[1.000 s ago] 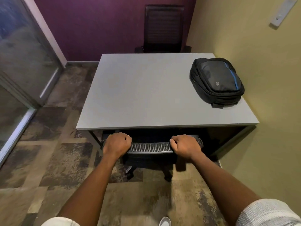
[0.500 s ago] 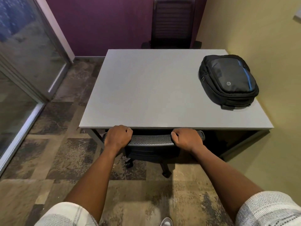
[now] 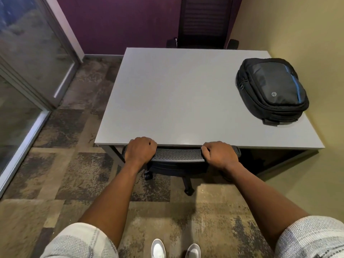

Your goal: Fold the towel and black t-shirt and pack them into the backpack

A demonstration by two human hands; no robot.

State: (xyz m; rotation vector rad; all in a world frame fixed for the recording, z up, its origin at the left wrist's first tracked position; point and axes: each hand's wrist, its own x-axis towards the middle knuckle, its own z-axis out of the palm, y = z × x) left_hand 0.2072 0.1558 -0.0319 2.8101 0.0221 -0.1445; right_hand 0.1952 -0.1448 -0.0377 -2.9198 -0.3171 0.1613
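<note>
A black backpack (image 3: 271,91) lies flat and zipped on the far right of the grey table (image 3: 176,94), close to the yellow wall. My left hand (image 3: 140,150) grips the left end of a black mesh chair back (image 3: 178,154), and my right hand (image 3: 219,153) grips its right end. The chair is tucked under the table's near edge, its back top touching that edge. No towel or black t-shirt shows in the head view.
A second black chair (image 3: 202,23) stands at the far side against the purple wall. A glass partition (image 3: 28,58) runs along the left. Patterned carpet (image 3: 74,164) covers the floor; my white shoes (image 3: 175,249) show at the bottom.
Both hands keep their grip while the chair back has slid further in, from clear of the table's near edge to right against it. The view has shifted closer to the table.
</note>
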